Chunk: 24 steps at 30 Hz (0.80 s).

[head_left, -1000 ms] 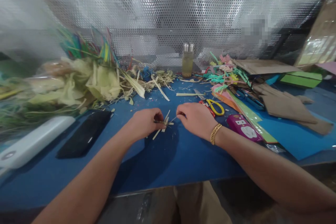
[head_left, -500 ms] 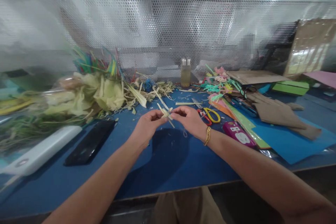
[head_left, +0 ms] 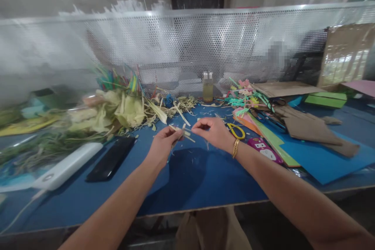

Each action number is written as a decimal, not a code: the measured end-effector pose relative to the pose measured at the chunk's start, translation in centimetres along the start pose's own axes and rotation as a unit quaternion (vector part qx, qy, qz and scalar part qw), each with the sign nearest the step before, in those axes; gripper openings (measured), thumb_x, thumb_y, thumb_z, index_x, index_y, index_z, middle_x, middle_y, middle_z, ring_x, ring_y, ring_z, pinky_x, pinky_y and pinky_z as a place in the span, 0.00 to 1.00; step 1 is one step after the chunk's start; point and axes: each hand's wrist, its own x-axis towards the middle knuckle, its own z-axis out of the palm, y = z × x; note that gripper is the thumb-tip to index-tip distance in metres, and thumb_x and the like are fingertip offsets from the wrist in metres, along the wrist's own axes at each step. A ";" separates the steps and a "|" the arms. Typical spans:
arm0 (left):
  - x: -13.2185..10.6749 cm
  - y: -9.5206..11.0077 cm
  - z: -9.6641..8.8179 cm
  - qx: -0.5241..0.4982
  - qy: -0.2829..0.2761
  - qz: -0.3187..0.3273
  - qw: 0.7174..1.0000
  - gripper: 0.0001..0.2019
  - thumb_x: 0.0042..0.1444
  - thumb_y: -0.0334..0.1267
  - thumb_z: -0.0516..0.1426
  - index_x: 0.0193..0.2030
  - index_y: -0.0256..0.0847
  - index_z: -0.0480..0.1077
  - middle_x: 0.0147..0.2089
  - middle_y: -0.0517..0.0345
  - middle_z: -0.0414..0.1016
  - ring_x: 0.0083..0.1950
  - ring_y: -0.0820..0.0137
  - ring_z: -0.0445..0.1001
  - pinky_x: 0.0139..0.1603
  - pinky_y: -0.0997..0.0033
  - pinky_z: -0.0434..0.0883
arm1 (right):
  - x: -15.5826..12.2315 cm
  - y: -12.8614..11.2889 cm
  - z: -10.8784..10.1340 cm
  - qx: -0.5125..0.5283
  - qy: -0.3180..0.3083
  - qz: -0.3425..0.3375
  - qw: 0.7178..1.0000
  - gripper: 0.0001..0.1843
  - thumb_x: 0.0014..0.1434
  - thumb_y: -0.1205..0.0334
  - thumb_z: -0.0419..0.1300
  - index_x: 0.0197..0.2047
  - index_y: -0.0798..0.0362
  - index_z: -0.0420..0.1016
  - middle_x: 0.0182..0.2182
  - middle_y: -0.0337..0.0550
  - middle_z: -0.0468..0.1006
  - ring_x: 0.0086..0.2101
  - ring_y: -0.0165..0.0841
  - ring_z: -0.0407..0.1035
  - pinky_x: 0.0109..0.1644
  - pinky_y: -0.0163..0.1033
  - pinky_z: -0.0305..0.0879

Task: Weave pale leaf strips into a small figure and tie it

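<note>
Over the blue tabletop [head_left: 187, 187], my left hand [head_left: 164, 144] pinches a small bundle of pale plant strips [head_left: 187, 136] that stick out to the right of its fingertips. Just right of it, my right hand [head_left: 213, 133], with a gold bracelet at the wrist, has thumb and forefinger pressed together at the end of a thin strip or thread [head_left: 189, 129] running from the bundle. Yellow-handled scissors [head_left: 236, 131] lie partly hidden behind my right hand. Beyond the bundle, a loose pale strip [head_left: 181, 114] rests on the table.
To the left lie a black phone [head_left: 111, 159], a white power bank [head_left: 68, 166] with a cable, and heaped dried husks [head_left: 129, 109]. A glass bottle [head_left: 208, 88] stands before the perforated metal panel [head_left: 181, 43]. Rightward are a purple case [head_left: 265, 150], blue paper [head_left: 319, 160] and brown card [head_left: 310, 125].
My right hand has drawn slightly away from my left, leaving a gap spanned by a thin strip or thread. The bundle stays in my left fingers. The camera view has tilted up a little.
</note>
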 end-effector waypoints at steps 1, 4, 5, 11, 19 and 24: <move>0.1 0.1 0.0 -0.027 0.009 -0.005 1.000 0.17 0.38 0.46 0.69 0.28 0.39 0.70 0.25 0.59 0.74 0.28 0.73 0.70 0.29 0.75 0.61 | 0.0 0.0 -0.2 -0.012 -0.030 0.004 0.999 0.07 0.56 0.60 0.62 0.30 0.52 0.79 0.28 0.39 0.79 0.30 0.29 0.71 0.36 0.34 0.64; 0.1 0.4 0.1 -0.083 0.011 -0.026 0.996 0.19 0.36 0.45 0.70 0.32 0.39 0.70 0.30 0.59 0.76 0.34 0.71 0.74 0.32 0.75 0.65 | 0.2 0.2 -0.5 -0.077 -0.004 0.021 0.997 0.07 0.55 0.58 0.63 0.29 0.52 0.78 0.30 0.41 0.80 0.32 0.31 0.71 0.40 0.37 0.64; 0.1 0.5 0.2 -0.091 0.006 -0.032 0.995 0.19 0.36 0.44 0.70 0.32 0.40 0.71 0.31 0.59 0.77 0.34 0.71 0.74 0.32 0.75 0.66 | 0.3 0.4 -0.5 -0.083 0.025 0.027 0.996 0.07 0.55 0.57 0.63 0.31 0.52 0.79 0.32 0.42 0.80 0.34 0.32 0.71 0.42 0.38 0.64; -0.1 1.0 1.4 -0.127 -0.016 -0.035 0.991 0.19 0.36 0.41 0.70 0.36 0.39 0.74 0.33 0.58 0.77 0.34 0.72 0.74 0.37 0.73 0.69 | 0.4 0.7 0.4 0.064 0.025 0.108 0.992 0.11 0.54 0.53 0.64 0.35 0.52 0.80 0.34 0.43 0.81 0.35 0.32 0.73 0.41 0.38 0.67; -0.3 1.8 2.5 -0.142 -0.055 -0.033 0.988 0.15 0.35 0.41 0.71 0.25 0.37 0.72 0.30 0.59 0.75 0.33 0.74 0.72 0.41 0.70 0.70 | 0.0 0.1 0.7 0.092 0.054 0.111 0.988 0.08 0.52 0.58 0.63 0.30 0.54 0.77 0.29 0.41 0.80 0.31 0.30 0.71 0.38 0.35 0.66; -0.1 1.7 2.8 -0.148 -0.063 -0.027 0.987 0.15 0.35 0.41 0.71 0.25 0.37 0.72 0.30 0.59 0.75 0.33 0.74 0.71 0.40 0.71 0.70 | -0.1 0.1 1.3 0.120 0.072 0.121 0.983 0.09 0.50 0.57 0.63 0.29 0.55 0.75 0.27 0.39 0.77 0.29 0.28 0.68 0.36 0.34 0.64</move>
